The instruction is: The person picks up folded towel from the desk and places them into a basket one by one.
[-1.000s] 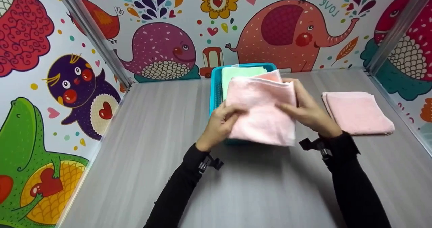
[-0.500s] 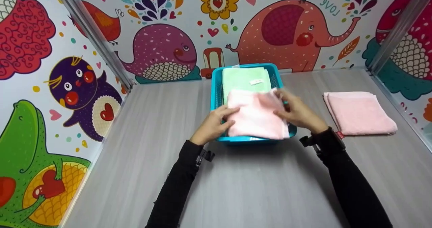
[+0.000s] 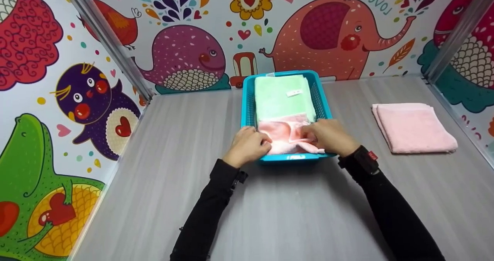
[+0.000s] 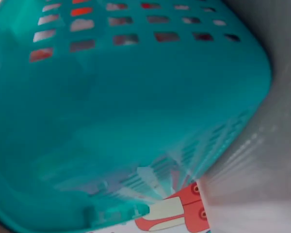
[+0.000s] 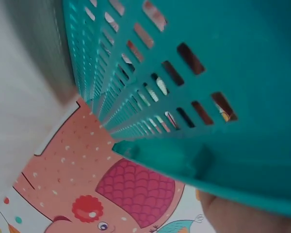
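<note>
A pink towel [image 3: 283,133], bunched and creased, lies in the near end of a teal plastic basket [image 3: 295,158] in the head view. My left hand [image 3: 249,145] reaches over the near left corner, fingers curled down at the towel's left edge; the fingertips are hidden. On the other side my right hand [image 3: 328,136] pinches the towel's right part, knuckles bent. Behind it, a folded light green towel [image 3: 281,97] with a small white label fills the far end. The right wrist view catches part of my right hand [image 5: 247,216] at the basket rim.
A second pink towel [image 3: 415,127], neatly folded, lies on the grey table [image 3: 185,137] to the right of the basket. Walls printed with cartoon animals stand at the back and both sides. Both wrist views are mostly filled by the basket's slotted outer walls.
Both hands have lowered the pink towel from above the basket into its near end, where it is now bunched. The green towel has come into fuller view.
</note>
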`<act>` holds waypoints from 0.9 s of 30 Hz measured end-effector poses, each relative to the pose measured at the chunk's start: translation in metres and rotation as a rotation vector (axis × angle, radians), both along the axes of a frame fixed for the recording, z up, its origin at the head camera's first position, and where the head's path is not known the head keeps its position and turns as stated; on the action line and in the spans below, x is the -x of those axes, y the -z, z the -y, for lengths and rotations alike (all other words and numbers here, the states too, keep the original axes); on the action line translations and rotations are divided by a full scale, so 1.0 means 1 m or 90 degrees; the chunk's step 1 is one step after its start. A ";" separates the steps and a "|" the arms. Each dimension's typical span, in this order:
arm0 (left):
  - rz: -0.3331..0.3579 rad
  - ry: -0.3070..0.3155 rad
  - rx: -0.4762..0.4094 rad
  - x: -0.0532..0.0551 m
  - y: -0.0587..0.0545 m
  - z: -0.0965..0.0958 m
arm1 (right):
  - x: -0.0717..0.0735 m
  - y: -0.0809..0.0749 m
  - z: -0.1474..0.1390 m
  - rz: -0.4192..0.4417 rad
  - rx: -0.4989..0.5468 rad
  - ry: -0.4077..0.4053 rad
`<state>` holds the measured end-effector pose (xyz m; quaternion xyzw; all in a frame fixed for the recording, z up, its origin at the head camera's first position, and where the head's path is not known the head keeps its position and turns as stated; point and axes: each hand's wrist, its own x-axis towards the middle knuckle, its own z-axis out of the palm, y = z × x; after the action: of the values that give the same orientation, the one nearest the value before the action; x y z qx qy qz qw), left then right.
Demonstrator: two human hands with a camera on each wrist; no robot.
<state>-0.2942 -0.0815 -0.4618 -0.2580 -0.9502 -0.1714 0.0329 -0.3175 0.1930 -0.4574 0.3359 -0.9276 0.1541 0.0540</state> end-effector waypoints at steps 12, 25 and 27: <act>-0.001 0.030 0.032 0.002 0.004 -0.002 | -0.001 0.002 -0.006 -0.053 0.131 0.054; 0.070 0.073 0.109 0.005 -0.002 -0.002 | -0.012 -0.012 0.004 0.125 0.052 -0.082; 0.077 0.073 0.118 0.005 -0.003 -0.002 | -0.010 -0.011 0.005 0.135 0.077 -0.116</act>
<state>-0.2995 -0.0794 -0.4590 -0.3030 -0.9460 -0.1000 -0.0580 -0.3076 0.1876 -0.4465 0.3970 -0.8828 0.2483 -0.0381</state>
